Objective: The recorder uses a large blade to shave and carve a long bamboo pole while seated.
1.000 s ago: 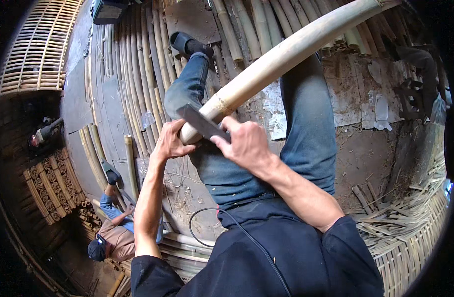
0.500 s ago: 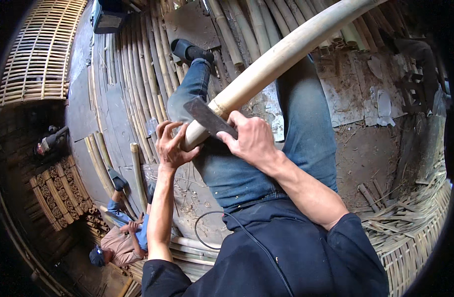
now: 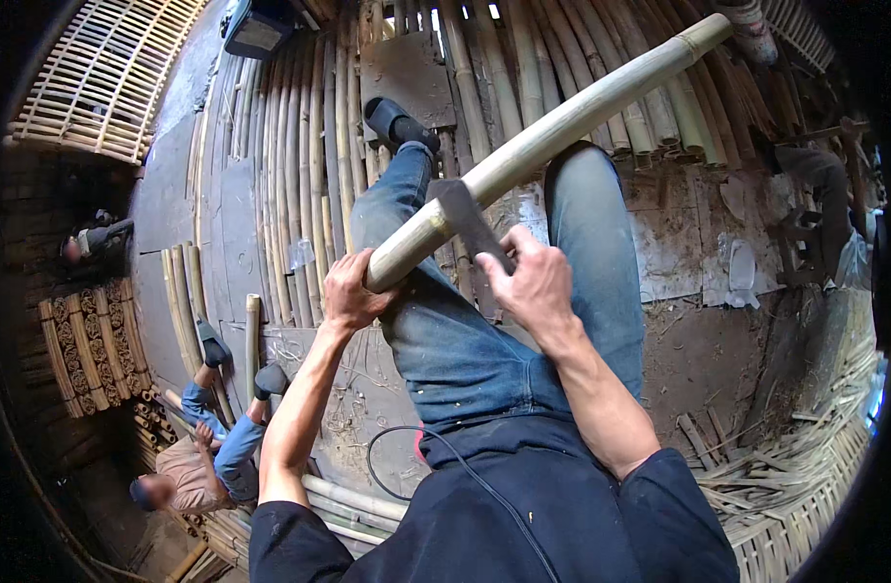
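A pole (image 3: 562, 136) slants over a thigh (image 3: 431, 325) toward two o'clock. The left hand (image 3: 352, 293) is clamped around its near end; the right hand (image 3: 535, 282) clasps a blade (image 3: 473, 223) angled toward eleven o'clock, across the pole.

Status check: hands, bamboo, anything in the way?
Left hand gripping bamboo pole at near end. Right hand holding dark flat blade across pole by a node, contact unclear. Jeans-clad left leg beneath pole.
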The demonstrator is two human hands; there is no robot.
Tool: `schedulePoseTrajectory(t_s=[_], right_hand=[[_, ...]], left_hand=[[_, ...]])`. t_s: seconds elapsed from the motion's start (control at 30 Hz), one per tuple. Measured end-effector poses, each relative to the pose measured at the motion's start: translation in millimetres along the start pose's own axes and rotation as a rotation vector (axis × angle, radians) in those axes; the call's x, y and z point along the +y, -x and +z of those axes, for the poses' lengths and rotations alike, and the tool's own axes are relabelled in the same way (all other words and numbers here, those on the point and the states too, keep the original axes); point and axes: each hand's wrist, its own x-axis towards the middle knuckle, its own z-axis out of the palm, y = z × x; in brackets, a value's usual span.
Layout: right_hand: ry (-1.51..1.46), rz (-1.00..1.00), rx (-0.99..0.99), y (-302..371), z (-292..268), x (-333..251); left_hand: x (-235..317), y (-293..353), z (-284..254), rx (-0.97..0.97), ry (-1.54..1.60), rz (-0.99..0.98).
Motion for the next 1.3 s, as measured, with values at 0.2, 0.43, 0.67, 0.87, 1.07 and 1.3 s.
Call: schedulePoseTrajectory(t_s=[0.2,0.43,0.67,0.87,1.07,1.3], right_hand=[[-0.116,0.125,0.228,-19,-62,15],[-0.092,0.007,0.111,-12,-30,-10],[-0.12,-0.016,-0.052,-8,2,-6],[-0.081,0.099,0.202,-27,-47,-1],[-0.022,-0.163,-0.146,15,39,-23],[-0.062,0.039,0.181,-25,-41,-3]], left_hand=[[3,35,-12,-0.011,0.156,-0.033],[20,1,-7,-0.02,0.081,0.092],[13,6,-9,-0.15,0.059,0.059],[19,-11,-12,-0.222,0.189,-0.001],[6,-25,-8,-0.305,0.31,-0.001],[5,-40,-22,-0.488,0.37,-0.086]])
